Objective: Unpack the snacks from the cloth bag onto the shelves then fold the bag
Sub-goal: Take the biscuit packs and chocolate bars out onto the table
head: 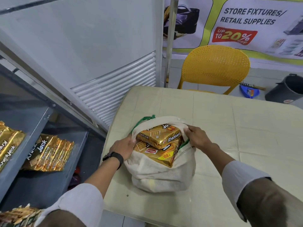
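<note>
A cream cloth bag (157, 174) with green handles stands on the pale table (237, 131), its mouth open. Inside lie gold Krackjack snack packs: one on top (161, 136), another under it (157, 153). My left hand (123, 148), with a black watch on the wrist, grips the bag's left rim. On the right rim, my right hand (198, 138) pinches the cloth and holds the mouth apart. More gold snack packs (49, 154) rest on the grey shelves (41, 122) to the left.
A yellow perforated chair (214, 68) stands behind the table. A dark bucket (288, 89) and a blue dustpan (250, 92) sit on the floor at the far right. A white louvred panel (118, 89) rises between shelves and table.
</note>
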